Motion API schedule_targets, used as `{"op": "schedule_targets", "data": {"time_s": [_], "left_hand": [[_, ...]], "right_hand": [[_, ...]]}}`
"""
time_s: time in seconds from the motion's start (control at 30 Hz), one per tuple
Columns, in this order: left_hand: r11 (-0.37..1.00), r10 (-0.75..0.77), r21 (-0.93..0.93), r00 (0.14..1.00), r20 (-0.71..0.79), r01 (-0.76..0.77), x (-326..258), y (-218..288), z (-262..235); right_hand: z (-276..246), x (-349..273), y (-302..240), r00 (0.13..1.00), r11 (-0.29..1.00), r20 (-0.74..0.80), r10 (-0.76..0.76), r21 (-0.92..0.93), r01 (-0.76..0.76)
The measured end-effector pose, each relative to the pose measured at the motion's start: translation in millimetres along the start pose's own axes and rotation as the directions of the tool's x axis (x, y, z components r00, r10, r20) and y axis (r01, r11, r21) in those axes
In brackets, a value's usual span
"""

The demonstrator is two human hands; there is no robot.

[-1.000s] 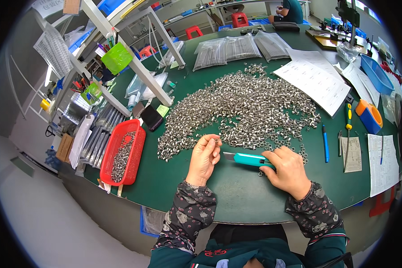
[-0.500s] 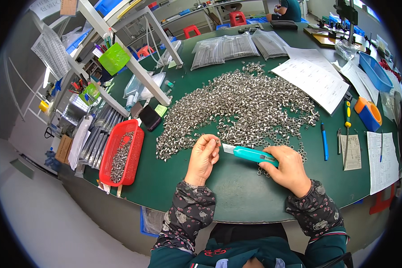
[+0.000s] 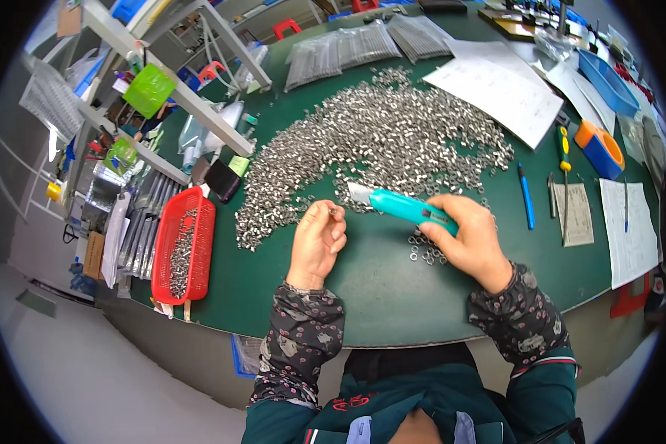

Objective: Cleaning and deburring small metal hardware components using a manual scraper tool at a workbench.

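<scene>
A small metal ring (image 3: 333, 212) is pinched between the thumb and fingertips of my left hand (image 3: 313, 244), mostly covered by them. My right hand (image 3: 470, 235) is wrapped round a teal utility knife (image 3: 403, 205). Its blade is out and points left, just above and to the right of my left fingertips, apart from the ring. Beyond both hands spreads a large heap of small metal rings (image 3: 392, 140) on the green table (image 3: 377, 296). Several loose rings (image 3: 427, 250) lie below the knife handle.
A red basket (image 3: 204, 255) partly filled with small metal parts stands at the left edge. Bagged rods (image 3: 340, 53) and paper sheets (image 3: 496, 89) lie at the back. To the right are a blue pen (image 3: 526, 196), a screwdriver (image 3: 564, 148) and an orange-and-blue tape dispenser (image 3: 601, 150).
The knife has tilted, its blade end rising and drawing a little away from my left fingertips. My left hand still pinches the ring. The whole view has shifted slightly.
</scene>
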State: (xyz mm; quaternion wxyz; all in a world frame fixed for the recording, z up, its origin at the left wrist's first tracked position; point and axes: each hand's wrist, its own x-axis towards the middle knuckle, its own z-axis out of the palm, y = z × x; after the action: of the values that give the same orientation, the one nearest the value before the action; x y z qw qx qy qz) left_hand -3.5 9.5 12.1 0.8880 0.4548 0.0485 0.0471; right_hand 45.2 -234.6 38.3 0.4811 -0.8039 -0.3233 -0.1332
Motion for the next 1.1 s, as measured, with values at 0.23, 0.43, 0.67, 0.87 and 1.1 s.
{"op": "schedule_targets", "data": {"time_s": [0.23,0.43,0.67,0.87,1.1], "left_hand": [[0.786,-0.068,0.618,0.996,0.058,0.018,-14,-16,42],[0.090,0.057,0.935,0.939,0.340,-0.344,-20,-39,53],[-0.001,0.068,0.943,0.941,0.331,-0.332,-18,-43,64],[0.980,-0.041,0.196,0.999,0.028,0.035,-11,-10,24],[0.990,-0.077,-0.117,0.997,-0.017,0.074,-4,0,3]], "right_hand": [[4,-1,6,0.996,1.000,-0.086,0.023,0.015,-0.022],[4,-4,7,0.996,0.999,-0.086,0.029,0.024,-0.027],[4,1,4,0.997,1.000,-0.076,-0.009,0.028,0.012],[5,-3,4,0.998,0.999,0.036,0.050,-0.001,-0.050],[9,-10,5,0.968,0.990,0.232,0.090,0.089,-0.113]]}}
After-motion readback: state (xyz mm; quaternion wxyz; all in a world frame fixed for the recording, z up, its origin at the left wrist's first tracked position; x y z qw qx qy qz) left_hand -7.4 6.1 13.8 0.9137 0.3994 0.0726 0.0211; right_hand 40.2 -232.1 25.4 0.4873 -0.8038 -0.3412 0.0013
